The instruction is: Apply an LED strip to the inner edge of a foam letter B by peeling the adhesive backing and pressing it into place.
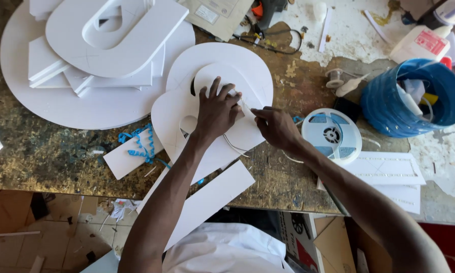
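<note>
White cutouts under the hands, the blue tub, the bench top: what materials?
Cutouts: probably foam board or PVC foam sheet, matte white, with thick clean-cut edges. Tub: likely plastic, glossy blue and ribbed, with highlights on its wall. Bench top: unclear, perhaps painted wood or metal; worn, mottled brown-gold, with white paint flaking on the right.

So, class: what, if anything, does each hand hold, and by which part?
The left hand presses flat on the white foam cut-out, not gripping. The right hand pinches a thin white strip at its end.
</note>
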